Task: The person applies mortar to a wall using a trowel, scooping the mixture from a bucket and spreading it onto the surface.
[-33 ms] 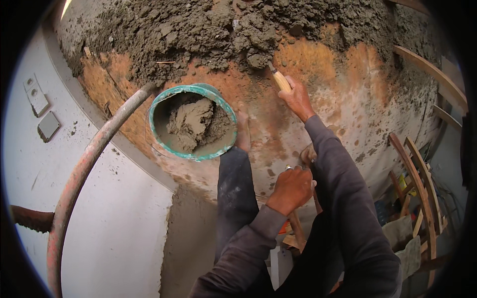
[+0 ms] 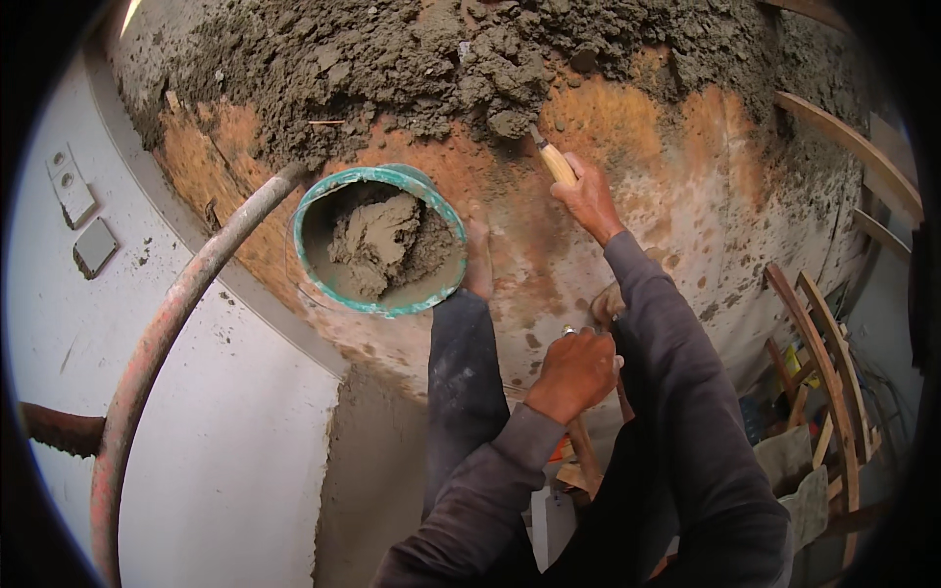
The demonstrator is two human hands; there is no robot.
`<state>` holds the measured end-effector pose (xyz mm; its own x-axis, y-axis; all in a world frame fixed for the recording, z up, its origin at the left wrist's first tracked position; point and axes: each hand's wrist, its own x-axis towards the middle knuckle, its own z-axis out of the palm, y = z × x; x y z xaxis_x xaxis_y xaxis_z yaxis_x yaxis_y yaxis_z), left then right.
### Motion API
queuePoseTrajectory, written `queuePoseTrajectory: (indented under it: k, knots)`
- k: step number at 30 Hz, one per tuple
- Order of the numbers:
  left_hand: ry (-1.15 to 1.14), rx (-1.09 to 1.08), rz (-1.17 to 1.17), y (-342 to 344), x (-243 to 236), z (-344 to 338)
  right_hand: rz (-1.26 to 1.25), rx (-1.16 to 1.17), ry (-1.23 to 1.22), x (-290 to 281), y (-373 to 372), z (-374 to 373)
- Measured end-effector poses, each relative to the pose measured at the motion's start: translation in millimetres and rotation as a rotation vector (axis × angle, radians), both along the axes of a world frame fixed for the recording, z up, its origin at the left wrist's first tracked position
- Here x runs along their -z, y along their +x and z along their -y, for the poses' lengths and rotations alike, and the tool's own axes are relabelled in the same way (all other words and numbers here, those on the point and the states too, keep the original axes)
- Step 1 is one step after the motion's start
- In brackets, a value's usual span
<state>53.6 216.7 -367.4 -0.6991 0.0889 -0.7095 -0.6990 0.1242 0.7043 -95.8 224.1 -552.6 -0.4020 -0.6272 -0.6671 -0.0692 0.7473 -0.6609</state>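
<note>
Plainly, the bucket (image 2: pixel 338 302) holds mortar (image 2: pixel 382 240), left hand (image 2: pixel 574 372) clenched, right hand (image 2: pixel 590 199) gripping wooden handle (image 2: pixel 557 163).

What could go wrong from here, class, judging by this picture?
The bucket of grey mix stands right beside the person's bare-looking foot; a leg shift might knock it. The right hand is ungloved, so the mix could irritate skin. Lumps might drop off if the wooden-handled tool is lifted.

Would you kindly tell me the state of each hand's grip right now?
Left hand: closed in a fist; whether it holds anything cannot be told.
Right hand: closed, holding a wooden-handled tool.
</note>
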Motion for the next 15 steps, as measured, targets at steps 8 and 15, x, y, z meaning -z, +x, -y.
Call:
queuePoseTrajectory:
  k: [8,15]
  knots:
    - [0.047,-0.086,0.028,-4,-2,-11,-0.008,-0.277,-0.022,-93,-3,4]
    - [0.1,-0.003,0.075,-9,-3,-9,-0.553,-0.754,-0.394,-132,42,21]
